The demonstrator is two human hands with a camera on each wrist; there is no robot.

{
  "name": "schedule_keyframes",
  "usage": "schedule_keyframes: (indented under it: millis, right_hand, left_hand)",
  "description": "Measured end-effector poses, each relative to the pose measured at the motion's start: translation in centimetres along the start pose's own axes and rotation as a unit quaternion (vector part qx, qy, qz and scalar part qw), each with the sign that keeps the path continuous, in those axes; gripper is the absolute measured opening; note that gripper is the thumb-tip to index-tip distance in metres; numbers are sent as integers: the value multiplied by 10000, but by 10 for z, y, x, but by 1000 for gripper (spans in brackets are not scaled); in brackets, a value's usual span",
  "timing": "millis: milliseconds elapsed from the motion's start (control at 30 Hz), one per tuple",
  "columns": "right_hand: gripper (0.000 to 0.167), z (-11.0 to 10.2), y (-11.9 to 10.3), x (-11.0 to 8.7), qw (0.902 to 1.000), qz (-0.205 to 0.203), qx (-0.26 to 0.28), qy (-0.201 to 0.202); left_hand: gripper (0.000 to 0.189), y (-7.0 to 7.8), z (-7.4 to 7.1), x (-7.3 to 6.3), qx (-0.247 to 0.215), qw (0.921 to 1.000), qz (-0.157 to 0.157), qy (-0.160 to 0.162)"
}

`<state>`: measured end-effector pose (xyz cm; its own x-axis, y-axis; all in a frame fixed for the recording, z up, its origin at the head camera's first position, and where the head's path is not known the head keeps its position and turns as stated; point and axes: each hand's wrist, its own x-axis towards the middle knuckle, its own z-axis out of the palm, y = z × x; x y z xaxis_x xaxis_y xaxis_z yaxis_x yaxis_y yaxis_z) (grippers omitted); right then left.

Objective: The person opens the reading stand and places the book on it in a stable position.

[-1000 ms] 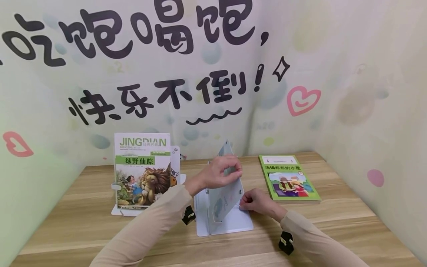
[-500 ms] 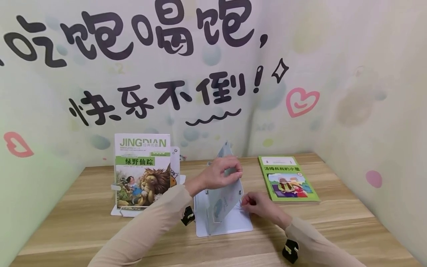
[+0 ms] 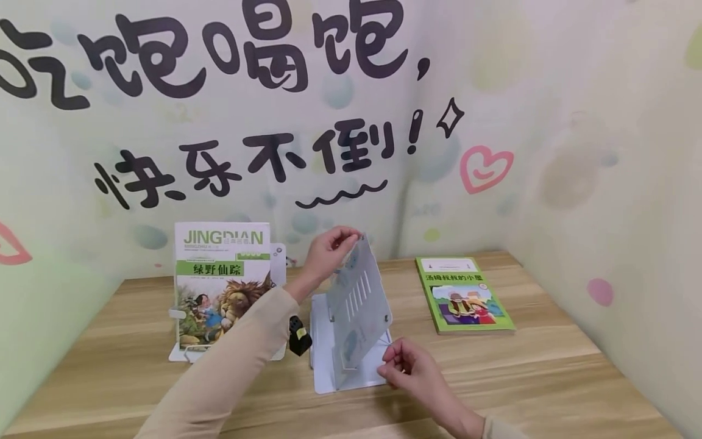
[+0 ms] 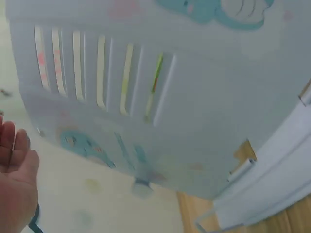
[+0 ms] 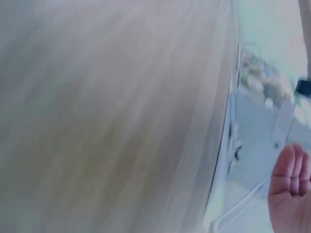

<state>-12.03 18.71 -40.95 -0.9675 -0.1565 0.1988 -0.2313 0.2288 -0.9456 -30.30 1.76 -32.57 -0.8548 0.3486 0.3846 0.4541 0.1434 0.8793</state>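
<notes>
A pale, slotted book stand (image 3: pixel 359 305) with blue cartoon prints stands tilted on its white base (image 3: pixel 323 381). My left hand (image 3: pixel 328 253) pinches its top corner between thumb and fingers. In the left wrist view the slotted panel (image 4: pixel 204 92) fills much of the frame, and part of the left hand (image 4: pixel 18 179) shows at the left edge. Beside the base's right edge, my right hand (image 3: pixel 411 369) has loosely bent fingers, a gap between thumb and forefinger, close to a thin wire support (image 3: pixel 386 340). The blurred right wrist view shows the right hand (image 5: pixel 291 184) with bent fingers.
To the left, a book with a lion cover (image 3: pixel 222 286) stands on a second white stand (image 3: pixel 278 256). A green-covered book (image 3: pixel 466 296) lies flat at the right on the wooden table (image 3: pixel 493 390). A printed cloth wall (image 3: pixel 493 91) closes off the back.
My left hand has moved from the panel's middle up to its top corner, uncovering the slots. My right hand has shifted toward the front beside the base. The head view has turned slightly right.
</notes>
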Motion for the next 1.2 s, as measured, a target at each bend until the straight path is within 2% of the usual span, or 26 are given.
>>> schedule_keyframes:
  millis: [100, 200, 433, 567, 967, 1200]
  right_hand:
    - [21, 13, -4, -1, 9989, -438, 35, 184]
    - [20, 22, -5, 0, 9972, -663, 97, 331]
    - [18, 33, -6, 2, 9937, -858, 362, 616]
    - [16, 37, -7, 4, 9918, -998, 436, 675]
    - [14, 38, -16, 5, 9933, -363, 368, 1031]
    - [11, 24, -12, 8, 9896, -62, 308, 1401]
  left_hand:
    - [26, -14, -9, 3, 19, 9980, -621, 96]
    - [31, -25, -13, 3, 80, 9960, -895, -10]
    - [37, -41, -8, 6, 787, 9920, -932, -314]
    - [35, -43, -4, 6, 826, 9896, -1112, -379]
    - [29, -43, 3, 5, 901, 9905, -989, -305]
    - [29, -45, 1, 5, 693, 9905, -1186, -23]
